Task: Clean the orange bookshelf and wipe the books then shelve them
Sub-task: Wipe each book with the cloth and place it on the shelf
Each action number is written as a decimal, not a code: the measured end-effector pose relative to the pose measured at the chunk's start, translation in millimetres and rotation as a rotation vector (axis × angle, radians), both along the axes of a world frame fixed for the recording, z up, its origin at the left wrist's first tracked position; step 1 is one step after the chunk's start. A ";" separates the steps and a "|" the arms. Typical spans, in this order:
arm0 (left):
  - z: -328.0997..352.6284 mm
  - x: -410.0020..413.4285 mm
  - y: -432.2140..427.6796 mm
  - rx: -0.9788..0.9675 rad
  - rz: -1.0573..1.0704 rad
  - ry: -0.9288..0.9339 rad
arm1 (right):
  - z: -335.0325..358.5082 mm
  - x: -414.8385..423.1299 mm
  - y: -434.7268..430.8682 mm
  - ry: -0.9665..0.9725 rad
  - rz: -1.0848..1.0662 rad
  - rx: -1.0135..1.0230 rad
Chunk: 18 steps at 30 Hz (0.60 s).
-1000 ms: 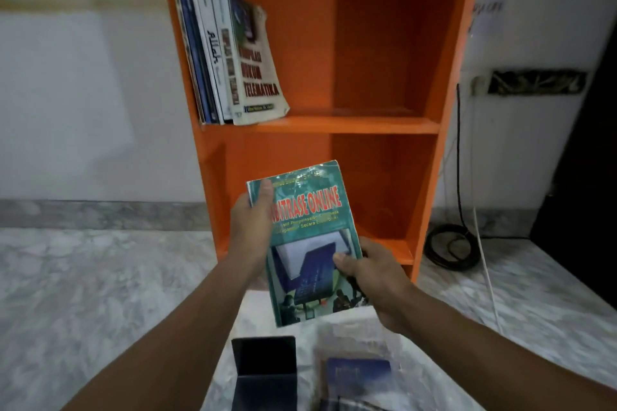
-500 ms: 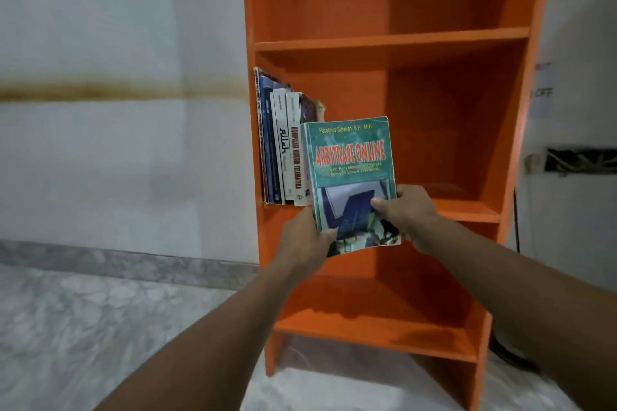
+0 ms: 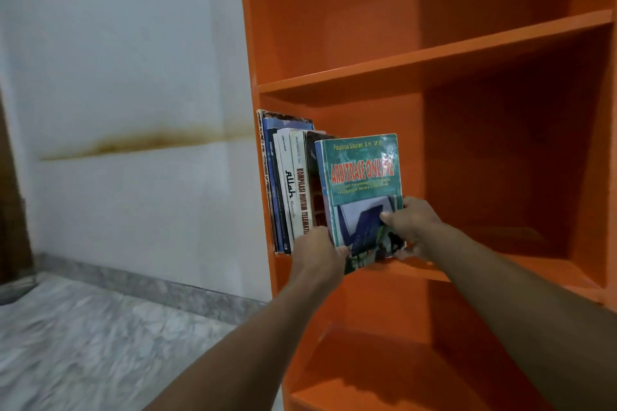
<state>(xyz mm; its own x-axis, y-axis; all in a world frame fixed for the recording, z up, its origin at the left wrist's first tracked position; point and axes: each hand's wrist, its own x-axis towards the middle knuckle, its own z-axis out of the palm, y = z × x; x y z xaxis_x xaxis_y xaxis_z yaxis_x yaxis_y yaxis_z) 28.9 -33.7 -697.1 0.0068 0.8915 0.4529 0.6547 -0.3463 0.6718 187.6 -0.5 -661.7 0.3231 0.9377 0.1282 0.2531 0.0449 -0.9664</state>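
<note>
Entry: green book (image 3: 362, 190), one, titled Arbitrase Online. Within the last second it has been climbing from low over the floor (image 3: 83, 344); it is now standing upright at the lip of the middle shelf (image 3: 484, 265), so its shelving is likely nearing completion, with only a push inward remaining. The left hand (image 3: 317, 252) is clamping the lower spine corner, and the right hand (image 3: 414, 227) is pinching the lower right edge, thumb on the cover. Just left of the left fingers (image 3: 337, 248), shelved books (image 3: 290, 183) are standing, roughly six, their overlapping spines making the count uncertain. Orange bookshelf (image 3: 434, 67): one, showing three boards.
</note>
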 end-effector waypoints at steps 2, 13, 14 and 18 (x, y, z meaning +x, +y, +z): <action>-2.8 7.7 11.1 0.034 0.064 0.003 | -3.5 4.3 17.0 0.053 0.018 0.002; -10.8 10.7 42.2 0.120 0.333 -0.022 | -7.5 -20.0 78.8 0.106 0.096 -0.010; -10.4 8.3 43.1 0.128 0.339 -0.038 | -9.2 -23.5 84.9 0.085 0.091 0.000; -9.7 3.2 46.6 0.120 0.353 -0.085 | -12.7 -34.7 88.8 -0.004 0.064 0.051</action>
